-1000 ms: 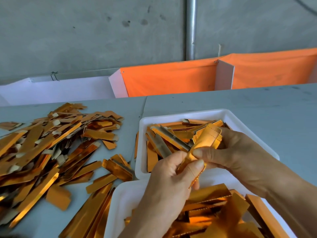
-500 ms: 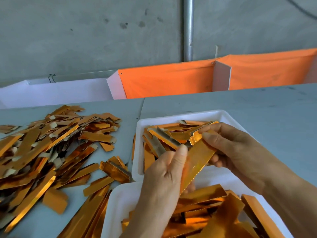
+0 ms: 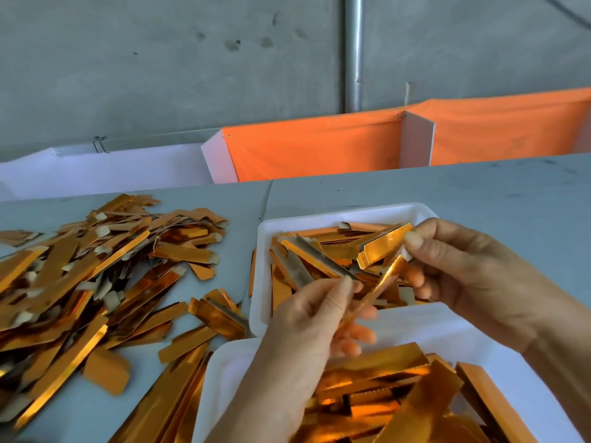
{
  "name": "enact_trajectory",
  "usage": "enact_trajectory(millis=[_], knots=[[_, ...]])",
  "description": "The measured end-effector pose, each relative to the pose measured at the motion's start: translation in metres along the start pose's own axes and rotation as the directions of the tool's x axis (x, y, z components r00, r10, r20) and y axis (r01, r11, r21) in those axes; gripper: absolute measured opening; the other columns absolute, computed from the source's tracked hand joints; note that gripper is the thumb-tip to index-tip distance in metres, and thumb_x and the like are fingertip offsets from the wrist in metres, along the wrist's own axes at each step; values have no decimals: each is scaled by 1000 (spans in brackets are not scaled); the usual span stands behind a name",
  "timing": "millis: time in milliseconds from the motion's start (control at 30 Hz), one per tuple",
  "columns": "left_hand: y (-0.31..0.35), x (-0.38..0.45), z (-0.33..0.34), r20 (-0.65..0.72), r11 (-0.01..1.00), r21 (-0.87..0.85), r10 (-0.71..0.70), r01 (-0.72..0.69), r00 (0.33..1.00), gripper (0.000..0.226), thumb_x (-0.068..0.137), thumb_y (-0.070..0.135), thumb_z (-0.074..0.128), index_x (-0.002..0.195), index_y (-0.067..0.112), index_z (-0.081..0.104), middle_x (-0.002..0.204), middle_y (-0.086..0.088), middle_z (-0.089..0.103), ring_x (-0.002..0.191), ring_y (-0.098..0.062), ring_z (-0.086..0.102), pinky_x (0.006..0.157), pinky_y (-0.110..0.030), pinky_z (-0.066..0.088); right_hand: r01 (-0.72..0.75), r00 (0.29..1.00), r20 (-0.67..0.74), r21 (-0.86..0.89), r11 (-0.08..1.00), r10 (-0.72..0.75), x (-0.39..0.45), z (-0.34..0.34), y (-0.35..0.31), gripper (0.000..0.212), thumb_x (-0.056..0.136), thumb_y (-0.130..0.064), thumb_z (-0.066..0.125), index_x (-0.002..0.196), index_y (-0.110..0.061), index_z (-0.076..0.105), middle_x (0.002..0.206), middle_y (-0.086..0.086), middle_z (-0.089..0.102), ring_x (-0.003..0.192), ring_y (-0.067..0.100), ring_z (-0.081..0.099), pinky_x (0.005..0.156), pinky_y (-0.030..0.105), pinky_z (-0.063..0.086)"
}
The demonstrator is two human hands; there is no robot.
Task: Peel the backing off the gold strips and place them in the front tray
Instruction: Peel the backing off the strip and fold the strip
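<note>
Both hands hold one gold strip [image 3: 380, 287] above two white trays. My left hand [image 3: 313, 327] pinches its lower end, and my right hand [image 3: 457, 266] pinches the upper end, where a second gold piece [image 3: 382, 246] folds away from it. The far white tray [image 3: 335, 215] holds several gold strips, some with grey backs showing. The near white tray [image 3: 224, 372] at the front holds several shiny gold strips. My left forearm hides part of the near tray.
A big loose heap of gold strips [image 3: 89, 276] covers the grey table on the left. More strips [image 3: 179, 394] lie against the near tray's left side. White and orange partitions [image 3: 313, 148] stand behind the table's far edge, before a concrete wall.
The hands have drawn apart: the right hand moved up and right, the left stayed low. The strip, crumpled between them a second ago, now stretches out with one layer splitting off.
</note>
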State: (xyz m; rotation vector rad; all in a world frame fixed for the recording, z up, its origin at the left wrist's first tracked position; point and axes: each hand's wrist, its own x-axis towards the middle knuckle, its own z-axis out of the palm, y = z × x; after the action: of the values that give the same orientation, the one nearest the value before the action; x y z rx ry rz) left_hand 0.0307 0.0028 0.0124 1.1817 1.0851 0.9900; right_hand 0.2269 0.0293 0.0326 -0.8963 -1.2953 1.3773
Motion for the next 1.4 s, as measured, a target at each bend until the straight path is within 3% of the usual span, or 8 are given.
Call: enact_trajectory(millis=[67, 167, 300, 400, 533, 1000, 1233, 1400], knots=[[-2, -1, 0, -149, 925, 344, 222, -160, 964, 46, 74, 71, 40, 103, 43, 62, 93, 25, 68, 87, 8, 63, 63, -5, 44, 24, 998, -58, -134, 991, -32, 1, 0, 1, 41, 63, -47, 78, 77, -10, 67, 60, 10, 57, 51, 15, 52, 49, 18, 46], [2, -6, 5, -90, 748, 567, 473, -345, 876, 51, 70, 76, 42, 112, 51, 57, 98, 41, 57, 101, 21, 49, 71, 3, 39, 30, 997, -69, -198, 980, -44, -1, 0, 0, 35, 71, -44, 77, 78, -11, 67, 59, 11, 57, 51, 18, 51, 49, 18, 45], [-8, -5, 12, 20, 518, 760, 587, -394, 809, 64, 74, 67, 55, 132, 43, 43, 116, 27, 55, 108, 7, 49, 93, -20, 46, -1, 1000, 13, -143, 990, 3, -3, 0, -3, 36, 60, -43, 79, 76, -12, 69, 60, 12, 61, 50, 16, 57, 48, 18, 48], [-10, -5, 15, 71, 343, 855, 667, -390, 742, 57, 78, 49, 66, 129, 26, 55, 108, 13, 66, 100, -6, 62, 86, -25, 53, -49, 998, 39, -84, 995, 52, -4, 0, -5, 49, 48, -46, 89, 76, -12, 69, 59, 16, 61, 48, 19, 59, 47, 20, 50], [-10, -4, 15, 25, 416, 817, 667, -400, 745, 59, 81, 43, 68, 135, 35, 46, 119, 17, 62, 111, 1, 53, 91, -14, 42, -101, 993, 54, -80, 992, 105, -5, 3, -8, 57, 43, -44, 92, 81, -7, 69, 59, 18, 61, 50, 19, 60, 47, 20, 50], [-6, -3, 19, 234, 112, 910, 654, -398, 719, 51, 67, 16, 84, 115, 6, 67, 100, 0, 72, 89, -15, 70, 69, -27, 59, -217, 976, -17, -78, 973, 217, -7, 6, -8, 19, 65, -13, 65, 82, -4, 67, 63, 19, 64, 50, 16, 62, 46, 21, 51], [-6, -5, 13, 55, 428, 797, 652, -427, 756, 56, 78, 36, 72, 131, 35, 53, 110, 19, 64, 109, 6, 46, 84, 1, 35, -147, 988, 31, -35, 988, 148, -8, 7, -11, 23, 61, -24, 71, 79, -9, 72, 65, 17, 66, 54, 15, 64, 49, 20, 54], [-3, -5, 13, 135, 302, 848, 672, -436, 728, 49, 85, 41, 45, 127, 19, 60, 115, 11, 67, 106, -2, 56, 91, -11, 38, -160, 987, 19, 59, 985, 159, -7, 6, -10, 27, 57, -16, 71, 83, -8, 72, 66, 21, 66, 56, 19, 68, 48, 22, 55]])
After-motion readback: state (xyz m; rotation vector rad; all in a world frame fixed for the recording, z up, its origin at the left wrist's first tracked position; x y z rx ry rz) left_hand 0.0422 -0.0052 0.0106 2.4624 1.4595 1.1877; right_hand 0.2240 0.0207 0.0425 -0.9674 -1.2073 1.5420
